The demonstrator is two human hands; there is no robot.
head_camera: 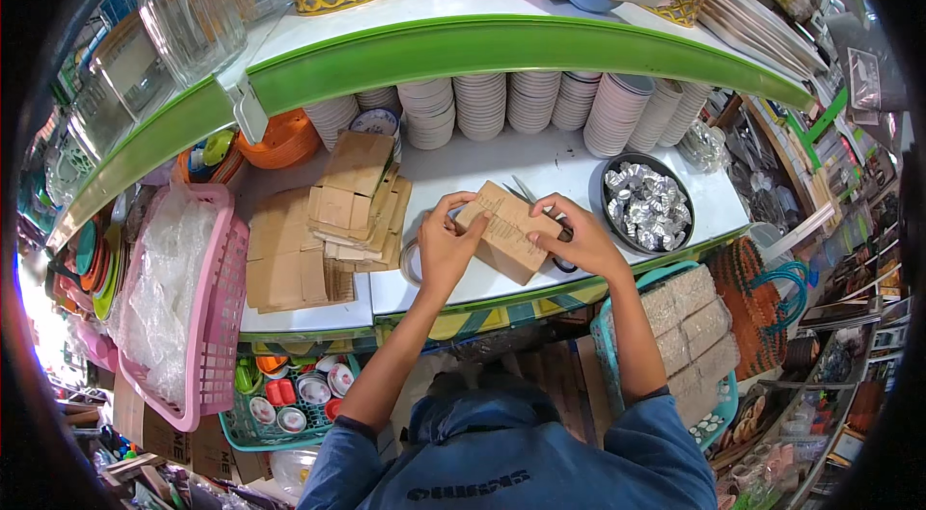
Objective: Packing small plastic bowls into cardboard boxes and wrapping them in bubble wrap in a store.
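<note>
A small brown cardboard box [504, 231] stands on the white shelf before me, with a jagged row of marks along its top. My left hand [452, 239] holds the box at its left end, thumb on the top face. At the right end, my right hand [575, 231] grips the box with thumb and fingers. Scissors [519, 190] lie behind and partly beneath the box; a dark handle shows by my right hand. A roll of clear tape [411, 263] is partly hidden behind my left hand. Flattened cardboard boxes [354, 195] are stacked to the left.
A black round pan [613, 224] of small foil moulds sits right. Stacked white bowls [480, 105] line the back. The green-edged upper shelf [463, 43] overhangs them. A pink basket [210, 307] stands left; teal baskets [289, 446] [727, 401] flank me below the shelf edge.
</note>
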